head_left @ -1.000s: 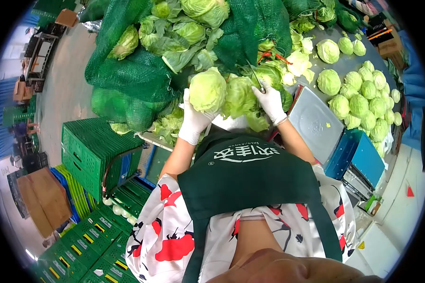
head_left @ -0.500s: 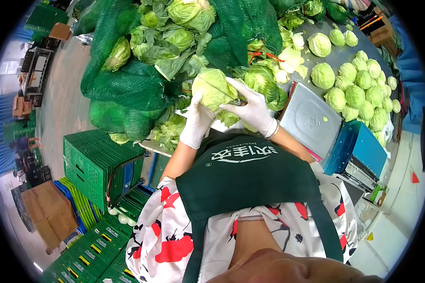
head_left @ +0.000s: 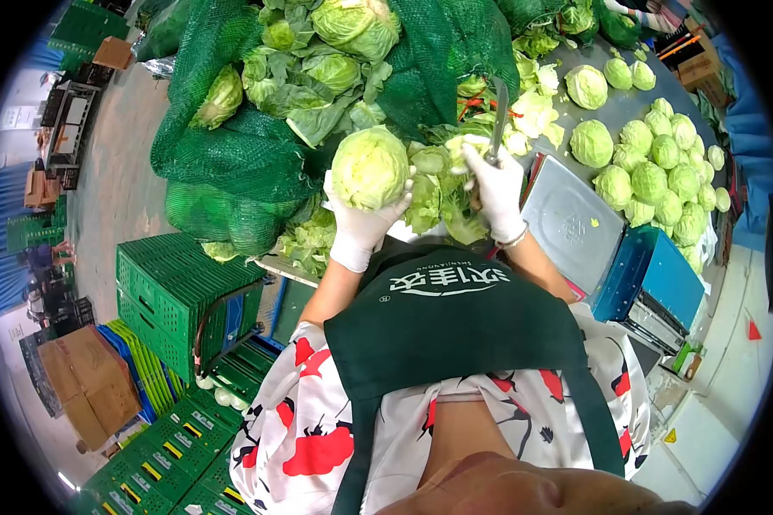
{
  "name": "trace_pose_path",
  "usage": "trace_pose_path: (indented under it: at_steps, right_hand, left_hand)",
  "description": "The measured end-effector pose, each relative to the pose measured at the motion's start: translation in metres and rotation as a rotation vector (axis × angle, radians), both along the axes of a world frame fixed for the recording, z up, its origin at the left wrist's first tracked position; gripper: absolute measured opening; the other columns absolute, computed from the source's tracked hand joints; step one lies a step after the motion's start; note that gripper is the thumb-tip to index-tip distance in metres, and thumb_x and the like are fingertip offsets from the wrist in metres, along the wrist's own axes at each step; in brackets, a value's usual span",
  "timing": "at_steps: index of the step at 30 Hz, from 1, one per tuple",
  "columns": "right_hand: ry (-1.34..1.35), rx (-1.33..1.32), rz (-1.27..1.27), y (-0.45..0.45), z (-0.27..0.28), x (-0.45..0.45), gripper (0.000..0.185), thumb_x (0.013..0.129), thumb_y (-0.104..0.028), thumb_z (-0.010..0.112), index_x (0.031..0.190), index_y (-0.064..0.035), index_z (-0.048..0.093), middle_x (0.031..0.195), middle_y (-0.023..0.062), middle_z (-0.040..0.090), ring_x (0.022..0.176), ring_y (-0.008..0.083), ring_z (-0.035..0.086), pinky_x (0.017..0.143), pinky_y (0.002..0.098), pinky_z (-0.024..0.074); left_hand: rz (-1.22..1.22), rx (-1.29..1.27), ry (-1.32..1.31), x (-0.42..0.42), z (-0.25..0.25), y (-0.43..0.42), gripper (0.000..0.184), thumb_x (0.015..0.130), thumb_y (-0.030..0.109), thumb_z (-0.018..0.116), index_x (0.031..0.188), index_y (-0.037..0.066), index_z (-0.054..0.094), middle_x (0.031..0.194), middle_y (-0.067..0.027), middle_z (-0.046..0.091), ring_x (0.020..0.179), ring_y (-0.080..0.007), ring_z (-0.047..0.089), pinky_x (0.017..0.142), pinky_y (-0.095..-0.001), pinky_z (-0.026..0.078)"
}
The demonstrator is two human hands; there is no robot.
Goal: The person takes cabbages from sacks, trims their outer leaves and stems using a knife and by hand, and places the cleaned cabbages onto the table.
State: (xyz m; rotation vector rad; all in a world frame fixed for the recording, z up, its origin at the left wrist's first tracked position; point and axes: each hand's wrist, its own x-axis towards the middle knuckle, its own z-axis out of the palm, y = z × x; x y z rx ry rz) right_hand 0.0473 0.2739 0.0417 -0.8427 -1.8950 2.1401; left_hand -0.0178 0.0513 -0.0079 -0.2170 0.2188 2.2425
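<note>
L hand (head_left: 358, 227) cupping cabbage (head_left: 370, 167), well left of metal tray (head_left: 567, 215). R hand (head_left: 500, 190) gripping knife (head_left: 501, 110), blade up, nr tray's L edge. Cabbage pile (head_left: 649, 182) R of tray.

Both forearms (head_left: 333, 290) reach forward from the torso. The left hand (head_left: 358, 225) is cupped, thumb and fingers spread apart; the right hand (head_left: 500, 190) is raised, fingers bent.

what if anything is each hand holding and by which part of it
The left hand cups a cabbage from below and its near side; the right hand grips a knife by the handle.
</note>
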Motion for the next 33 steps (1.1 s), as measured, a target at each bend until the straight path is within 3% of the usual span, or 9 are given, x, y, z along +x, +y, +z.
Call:
trace_pose_path:
  at_steps: [2,8,12,14,15,19,22,27,33]
  right_hand:
    - [0.019,0.576,0.033,0.019,-0.023,-0.005,0.061,0.083,-0.025,0.079,0.136,-0.0051,0.056,0.123,0.0165,0.067,0.105,0.0221,0.069,0.087,0.0299,0.0552]
    - [0.341,0.753,0.503,-0.015,-0.003,-0.001,0.107,0.068,-0.043,0.087,0.153,-0.0085,0.032,0.157,0.0183,0.031,0.144,0.0296,0.035,0.115,0.0384,0.0347]
    - [0.287,0.156,0.479,-0.01,-0.028,-0.006,0.099,0.074,-0.037,0.086,0.152,-0.007,0.033,0.131,0.0141,0.059,0.104,0.0189,0.066,0.087,0.0309,0.0549]
    - [0.041,-0.146,0.493,0.011,-0.028,-0.005,0.07,0.084,-0.035,0.077,0.14,-0.003,0.049,0.086,0.0007,0.066,0.05,0.0044,0.05,0.044,0.0218,0.041]
    - [-0.054,-0.278,0.484,0.016,-0.036,-0.006,0.064,0.087,-0.041,0.072,0.134,-0.0017,0.053,0.086,0.0013,0.066,0.049,0.0062,0.051,0.044,0.022,0.0419]
    - [-0.323,-0.448,0.523,0.014,-0.072,-0.008,0.059,0.092,-0.054,0.061,0.118,-0.0004,0.062,0.077,0.0027,0.064,0.051,0.0113,0.057,0.045,0.0236,0.0445]
    - [-0.482,-0.051,0.431,0.0,-0.05,-0.013,0.06,0.093,-0.056,0.058,0.117,-0.0014,0.062,0.066,0.0054,0.064,0.056,0.0131,0.064,0.048,0.027,0.0478]
    - [-0.195,0.884,0.496,0.003,-0.12,0.007,0.051,0.102,-0.044,0.041,0.132,-0.0052,0.054,0.07,0.0245,0.066,0.068,0.0449,0.065,0.065,0.0533,0.0514]
    - [-0.262,0.923,0.58,-0.016,-0.14,0.016,0.058,0.101,-0.044,0.041,0.144,-0.0044,0.042,0.066,0.0242,0.064,0.061,0.043,0.064,0.061,0.0534,0.0516]
  left_hand:
    - [0.062,-0.161,0.037,0.0,0.011,0.001,0.093,0.079,0.078,0.046,0.149,0.018,0.038,0.148,-0.016,0.042,0.132,-0.0323,0.045,0.103,-0.0447,0.043]
    - [-0.02,-0.37,0.258,0.003,0.021,0.019,0.086,0.09,0.07,0.046,0.15,0.01,0.034,0.15,-0.0146,0.041,0.138,-0.0343,0.04,0.113,-0.0512,0.035]
    - [-0.157,-0.692,0.602,0.008,0.023,0.005,0.094,0.087,0.05,0.067,0.155,0.007,0.018,0.149,-0.0191,0.042,0.139,-0.034,0.04,0.112,-0.045,0.037]
    - [-0.321,-1.043,0.902,0.009,0.013,-0.012,0.11,0.079,0.039,0.081,0.156,0.005,0.01,0.149,-0.0231,0.039,0.136,-0.0333,0.044,0.111,-0.0436,0.039]
    - [-0.117,-1.536,1.44,0.011,0.002,-0.013,0.13,0.061,0.029,0.093,0.155,0.003,0.006,0.145,-0.0281,0.04,0.134,-0.0356,0.046,0.111,-0.042,0.039]
    - [-0.099,-1.364,1.254,0.016,-0.005,0.012,0.124,0.06,0.028,0.093,0.153,-0.002,0.015,0.146,-0.0254,0.038,0.134,-0.0331,0.043,0.111,-0.0409,0.038]
    - [-0.123,-1.318,1.071,0.01,-0.062,0.016,0.117,0.06,0.032,0.093,0.148,-0.005,0.025,0.142,-0.0261,0.042,0.132,-0.0327,0.045,0.11,-0.0401,0.039]
    - [-0.151,-1.648,1.252,0.021,-0.11,0.028,0.118,0.056,0.041,0.092,0.145,-0.001,0.028,0.134,-0.0268,0.045,0.12,-0.0407,0.054,0.101,-0.0429,0.047]
    - [-0.376,-1.778,1.264,0.009,-0.102,0.042,0.115,0.056,0.047,0.087,0.144,0.0,0.029,0.132,-0.0274,0.045,0.109,-0.0428,0.06,0.09,-0.046,0.053]
